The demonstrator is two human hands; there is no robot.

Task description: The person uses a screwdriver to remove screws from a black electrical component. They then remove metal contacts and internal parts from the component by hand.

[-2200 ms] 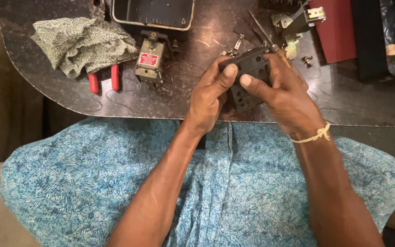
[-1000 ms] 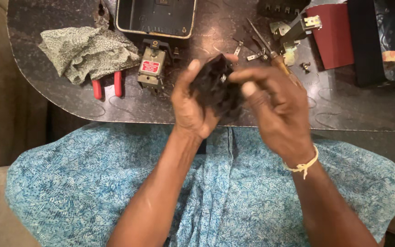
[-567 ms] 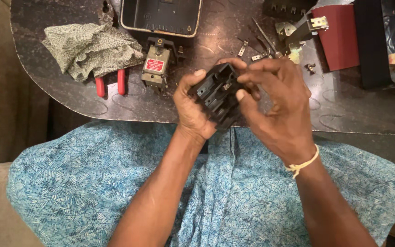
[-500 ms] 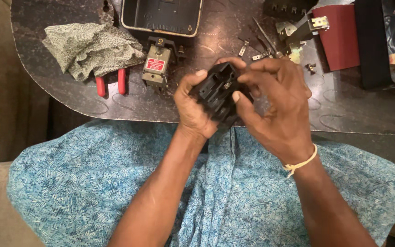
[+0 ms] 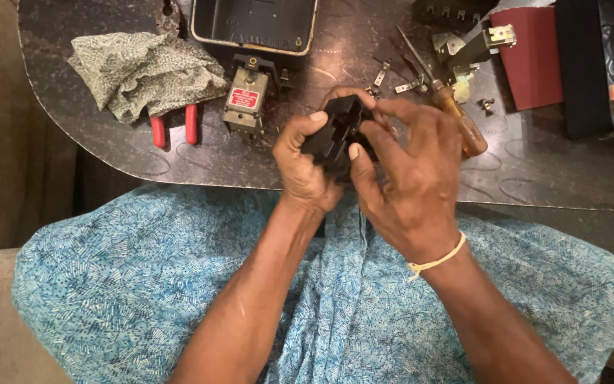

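One dark bench (image 5: 534, 178) filled the upper frame. One metal box (image 5: 254, 25) sat top centre, one rag (image 5: 143, 67) upper left. Left hand (image 5: 307, 167) and right hand (image 5: 410, 174) both gripped one black block (image 5: 335, 131), centre frame. Best held steady, thumbs on its edges.

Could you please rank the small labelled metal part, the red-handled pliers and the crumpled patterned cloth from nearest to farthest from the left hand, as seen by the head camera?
From the left hand:
1. Small labelled metal part, just up and to the left on the table.
2. Red-handled pliers, further left, handles poking out from under the cloth.
3. Crumpled patterned cloth, farthest, at the table's upper left.
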